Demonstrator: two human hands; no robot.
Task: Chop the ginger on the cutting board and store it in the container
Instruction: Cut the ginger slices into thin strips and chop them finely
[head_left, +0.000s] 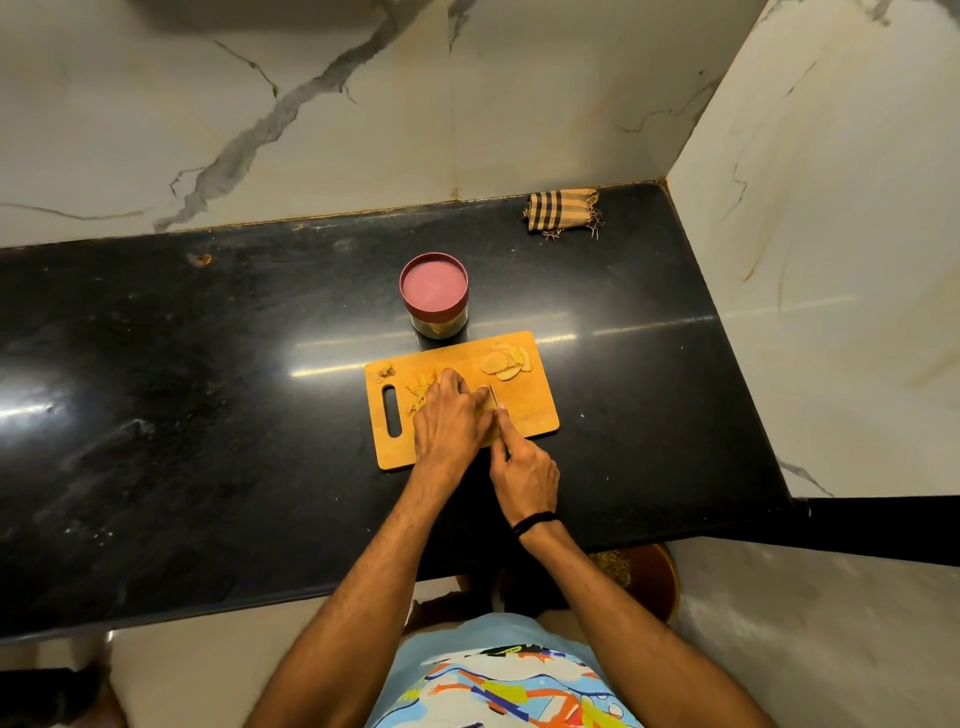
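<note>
From above, the left hand (451, 415) presses curled fingers onto ginger on the cutting board (530, 410); the right hand (522, 467) grips a knife (492, 396) right beside them. A slip could nick those fingertips. The blade and the ginger piece under the hand are mostly hidden. Slices (505, 361) lie near the lidded container (434, 293).

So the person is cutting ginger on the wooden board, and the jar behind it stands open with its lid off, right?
Not quite. The head view shows the jar closed, its red lid on. The rest holds: the right hand works the knife while the left hand steadies ginger on the wooden board, and the jar stands behind the board.
</note>
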